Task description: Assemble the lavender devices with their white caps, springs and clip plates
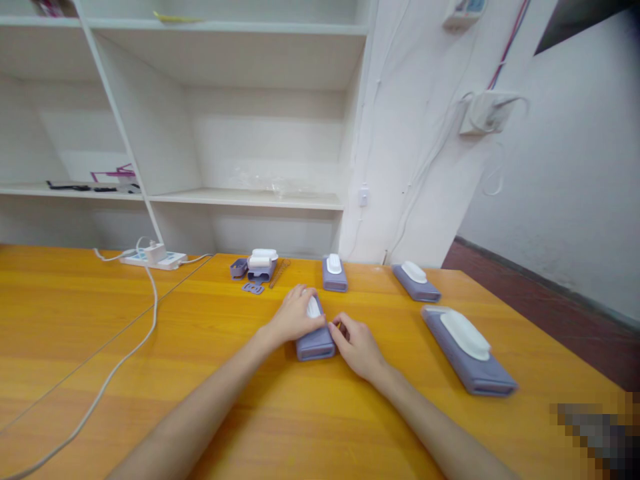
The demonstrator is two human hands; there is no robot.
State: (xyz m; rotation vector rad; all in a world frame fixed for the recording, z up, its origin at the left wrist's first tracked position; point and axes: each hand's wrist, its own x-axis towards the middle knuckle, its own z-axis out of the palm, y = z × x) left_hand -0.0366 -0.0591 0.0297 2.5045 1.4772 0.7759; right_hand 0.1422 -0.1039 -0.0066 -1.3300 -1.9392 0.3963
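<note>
A grey-purple box (pixel 315 347) with a white oval piece on top lies on the wooden table in front of me. My left hand (pixel 299 315) is closed over it from the left, covering much of its top, with the thumb across the front. My right hand (pixel 356 343) is at the box's right side, its fingers curled and thumb tip close to the edge. Whatever those fingertips pinch, if anything, is hidden. Similar boxes stand around: one behind (pixel 335 280), one at the back right (pixel 417 287), and a larger-looking one (pixel 473 360) nearer on the right.
At the back are an opened purple unit (pixel 263 269) with white parts, a small purple tray (pixel 239 269), a flat purple plate (pixel 253 289) and thin springs or wires (pixel 279 273). A power strip (pixel 155 259) trails a white cable (pixel 145 343) down the table's left side. White shelves (pixel 250 199) rise behind.
</note>
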